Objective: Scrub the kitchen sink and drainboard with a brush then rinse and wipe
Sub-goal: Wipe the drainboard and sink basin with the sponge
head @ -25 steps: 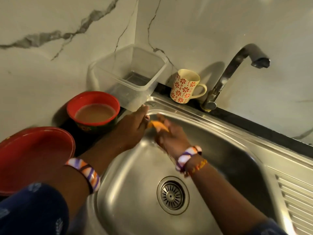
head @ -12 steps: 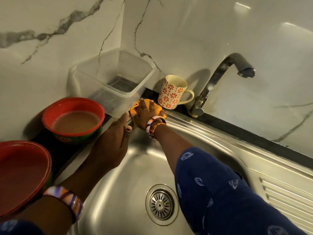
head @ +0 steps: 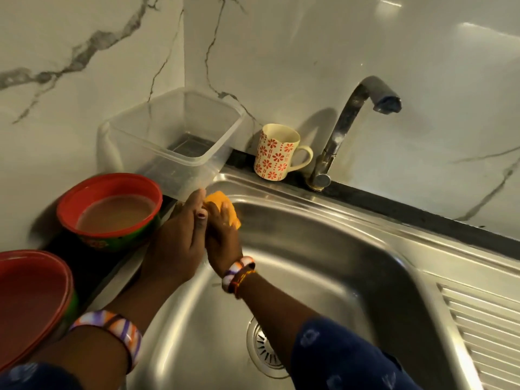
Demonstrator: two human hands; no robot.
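Orange cloth sits under the right hand, fingers curled round it at the sink rim's far-left corner; left hand rests flat alongside, fingers straight.

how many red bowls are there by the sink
2. One red bowl holding brownish liquid sits left of the sink, in front of the clear container. The other is at the left frame edge, partly cut off.
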